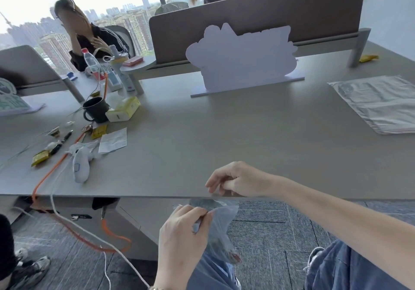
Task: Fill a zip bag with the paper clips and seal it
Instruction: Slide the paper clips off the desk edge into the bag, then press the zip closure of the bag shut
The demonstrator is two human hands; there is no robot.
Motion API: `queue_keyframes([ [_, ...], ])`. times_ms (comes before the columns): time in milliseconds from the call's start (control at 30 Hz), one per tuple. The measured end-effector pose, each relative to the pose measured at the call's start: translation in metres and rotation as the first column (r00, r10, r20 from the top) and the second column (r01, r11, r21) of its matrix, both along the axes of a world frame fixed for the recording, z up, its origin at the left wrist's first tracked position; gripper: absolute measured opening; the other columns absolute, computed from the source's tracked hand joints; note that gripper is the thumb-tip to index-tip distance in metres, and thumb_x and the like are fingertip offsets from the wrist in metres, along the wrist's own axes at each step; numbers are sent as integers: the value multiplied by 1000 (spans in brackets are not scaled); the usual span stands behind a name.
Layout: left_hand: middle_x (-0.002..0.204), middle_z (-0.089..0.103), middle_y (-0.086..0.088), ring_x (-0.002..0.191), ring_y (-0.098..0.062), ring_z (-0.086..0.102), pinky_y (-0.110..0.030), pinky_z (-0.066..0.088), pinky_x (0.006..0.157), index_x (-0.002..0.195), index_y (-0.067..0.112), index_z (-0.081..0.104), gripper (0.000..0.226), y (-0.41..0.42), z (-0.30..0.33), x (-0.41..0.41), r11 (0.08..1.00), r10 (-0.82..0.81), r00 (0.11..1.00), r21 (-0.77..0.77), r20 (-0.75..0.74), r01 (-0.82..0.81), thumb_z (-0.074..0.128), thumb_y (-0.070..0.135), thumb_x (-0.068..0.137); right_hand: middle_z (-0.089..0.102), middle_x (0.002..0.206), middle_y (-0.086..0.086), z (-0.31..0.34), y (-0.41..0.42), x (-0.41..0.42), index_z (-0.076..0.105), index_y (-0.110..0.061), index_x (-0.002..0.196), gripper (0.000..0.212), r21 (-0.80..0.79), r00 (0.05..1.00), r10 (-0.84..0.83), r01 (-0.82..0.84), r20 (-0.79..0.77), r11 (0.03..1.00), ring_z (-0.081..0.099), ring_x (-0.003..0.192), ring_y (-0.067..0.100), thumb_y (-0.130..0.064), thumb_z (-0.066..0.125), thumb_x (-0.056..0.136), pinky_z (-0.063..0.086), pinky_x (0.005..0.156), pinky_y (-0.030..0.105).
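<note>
A clear zip bag (pixel 221 229) hangs just below the near edge of the grey table (pixel 202 137), over my lap. Small coloured paper clips (pixel 232 256) lie in its bottom. My left hand (pixel 182 238) pinches the bag's top edge on the left side. My right hand (pixel 238 180) hovers at the table edge right above the bag's mouth, with its fingers curled and pinched together near the top right of the bag. Whether the zip is closed cannot be made out.
A white cut-out sign (pixel 242 60) stands at mid-table. A flat plastic bag (pixel 379 103) lies at the right. At the left are a dark mug (pixel 95 110), a tissue pack (pixel 123 109), a pen, packets, a plush toy (pixel 82 161) and orange and white cables (pixel 51 191). People sit beyond.
</note>
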State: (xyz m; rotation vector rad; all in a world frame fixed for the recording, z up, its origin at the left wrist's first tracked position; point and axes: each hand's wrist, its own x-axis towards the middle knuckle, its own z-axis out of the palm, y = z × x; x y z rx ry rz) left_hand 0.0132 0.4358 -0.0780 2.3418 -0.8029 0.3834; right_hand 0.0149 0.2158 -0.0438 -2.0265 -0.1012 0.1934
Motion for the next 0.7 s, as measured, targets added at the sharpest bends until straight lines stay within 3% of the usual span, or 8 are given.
queue_keyframes([
  [100, 63, 58, 18, 65, -4, 55, -28, 50, 54, 65, 30, 66, 32, 0, 1, -1, 1000, 6, 1000, 16, -7, -6, 55, 54, 84, 76, 94, -6, 2, 0, -2, 74, -9, 111, 46, -44, 1000, 15, -16, -5, 999, 67, 82, 5, 14, 41, 87, 53, 75, 17],
  [233, 62, 58, 17, 64, -3, 53, -27, 49, 53, 66, 30, 66, 23, -1, 2, -2, 999, 16, 1000, 33, -14, -15, 68, 45, 83, 80, 96, 0, 8, 2, -7, 74, -14, 111, 48, -8, 994, 87, -88, -66, 996, 66, 81, 13, 9, 44, 81, 55, 88, 37],
  [300, 62, 58, 16, 64, -3, 53, -26, 48, 53, 66, 29, 66, 20, 0, 2, -3, 999, 18, 1000, 46, -13, -18, 75, 38, 81, 79, 97, 1, 12, 1, -10, 74, -16, 111, 45, -15, 994, 87, -88, -69, 996, 60, 70, 7, 5, 48, 81, 54, 71, 26],
  [400, 60, 55, 17, 61, -3, 50, -23, 45, 51, 65, 29, 65, 20, 3, 5, -6, 999, 16, 1000, 52, -19, -15, 77, 35, 80, 77, 100, -4, 19, 0, -19, 73, -21, 113, 32, -195, 986, 161, -166, -38, 967, 50, 54, -3, -9, 61, 86, 39, 53, 10],
  [533, 59, 50, 20, 60, -3, 50, -23, 46, 53, 66, 28, 67, 18, 6, 12, -14, 999, 17, 999, 42, -32, -15, 78, 34, 80, 73, 93, -10, 15, 9, -32, 73, -21, 103, 17, -464, 965, 260, -239, -18, 853, 55, 66, -8, -21, 64, 89, 41, 63, 9],
  [600, 61, 54, 19, 62, -5, 53, -27, 48, 54, 67, 28, 68, 17, 8, 18, -18, 999, 15, 999, 40, -42, -13, 76, 35, 81, 72, 90, -8, 16, 15, -38, 71, -22, 96, 12, -558, 968, 251, -221, -25, 800, 58, 70, 0, -21, 59, 93, 51, 72, 23],
  [700, 63, 59, 16, 63, -7, 57, -30, 50, 56, 69, 29, 68, 17, 14, 30, -25, 1000, 17, 998, 26, -55, -16, 72, 38, 83, 73, 96, -4, 31, 15, -48, 67, -21, 93, 17, -505, 970, 229, -235, -75, 830, 67, 64, 10, -15, 53, 98, 57, 67, 28],
])
